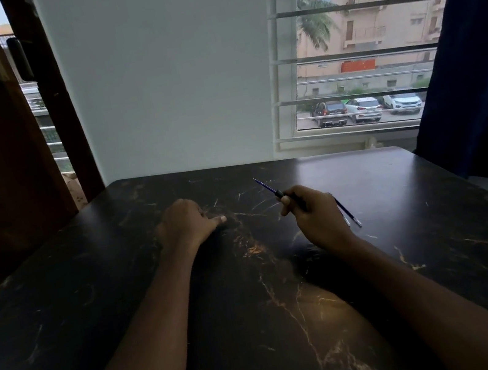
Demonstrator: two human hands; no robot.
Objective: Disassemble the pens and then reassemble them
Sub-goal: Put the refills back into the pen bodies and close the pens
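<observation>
On the dark marbled surface (378,259), near its middle, the person's two hands are at work. The right hand (316,218) is lifted slightly and closed around a dark pen piece (290,199), from whose front a thin blue refill (264,186) sticks out, pointing up and away toward the wall. Just beside that hand, on its outer side, more slim pen parts (349,217) lie on the surface, partly hidden behind the knuckles; how many there are cannot be told. The left hand (186,223) rests palm down on the surface with its fingers curled under and the thumb stretched toward the right; whether its grip is clenched on some small part or simply empty cannot be told, since the fingers hide whatever is beneath.

Judging by the bare refill and the loose pieces, the task seems to sit somewhere in its middle: at least one pen is apart. Whether the refill is being drawn out or pushed back in is not clear. What is left, at the least, is to close this pen and the loose parts beside it.
</observation>
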